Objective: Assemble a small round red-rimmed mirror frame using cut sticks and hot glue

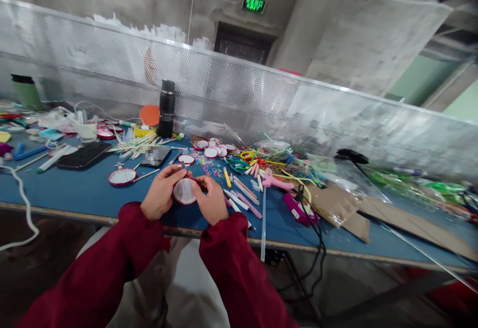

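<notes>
Between my hands is a small round mirror [184, 191] with a dark red rim, held just over the front of the blue table. My left hand [160, 192] grips its left edge, and a small dark piece shows at the thumb tip, too small to name. On the opposite edge, the thumb and fingers of my right hand [212, 197] are closed. Another red-rimmed round mirror [122, 176] lies flat to the left of my hands. Beyond my fingertips sits a smaller round piece [186, 159], with small coloured rings [212, 168] scattered near it.
A pink glue gun [276, 180] and coloured sticks [244, 196] lie to the right, near a purple box [298, 209] with black cables. Behind stand a black bottle [166, 109] and a perforated metal screen [231, 89]. A phone [85, 155] lies left; cardboard [332, 201] lies right.
</notes>
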A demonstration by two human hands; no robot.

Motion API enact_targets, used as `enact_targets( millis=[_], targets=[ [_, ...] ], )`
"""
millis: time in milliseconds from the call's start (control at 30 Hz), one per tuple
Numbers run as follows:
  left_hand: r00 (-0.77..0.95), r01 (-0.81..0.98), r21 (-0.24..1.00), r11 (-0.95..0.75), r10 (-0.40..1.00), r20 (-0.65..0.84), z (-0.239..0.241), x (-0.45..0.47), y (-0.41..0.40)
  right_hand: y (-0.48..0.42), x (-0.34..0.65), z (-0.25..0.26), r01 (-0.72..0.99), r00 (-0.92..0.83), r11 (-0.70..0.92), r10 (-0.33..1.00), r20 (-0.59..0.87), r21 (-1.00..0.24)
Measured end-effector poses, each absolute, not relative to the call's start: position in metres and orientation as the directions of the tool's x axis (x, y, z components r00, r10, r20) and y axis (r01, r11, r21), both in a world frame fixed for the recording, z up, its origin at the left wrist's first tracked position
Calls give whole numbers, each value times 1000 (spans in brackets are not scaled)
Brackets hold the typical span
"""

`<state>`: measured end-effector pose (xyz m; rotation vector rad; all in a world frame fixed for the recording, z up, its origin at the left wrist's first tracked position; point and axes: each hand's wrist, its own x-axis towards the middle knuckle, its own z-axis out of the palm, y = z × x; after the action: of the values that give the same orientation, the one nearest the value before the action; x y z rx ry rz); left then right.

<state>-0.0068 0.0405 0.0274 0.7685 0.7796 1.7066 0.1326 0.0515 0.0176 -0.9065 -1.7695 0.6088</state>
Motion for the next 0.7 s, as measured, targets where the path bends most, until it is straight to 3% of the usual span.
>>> enact_targets(
  millis=[367,700],
  targets=[
    [-216,-594,776,-213,971,101,28,-7,42,55,136,16,390,-227,572,819,527,-722],
    [-151,-661,743,-104,989,4,31,-10,40,55,136,16,298,-246,574,818,520,-762]
  ],
)
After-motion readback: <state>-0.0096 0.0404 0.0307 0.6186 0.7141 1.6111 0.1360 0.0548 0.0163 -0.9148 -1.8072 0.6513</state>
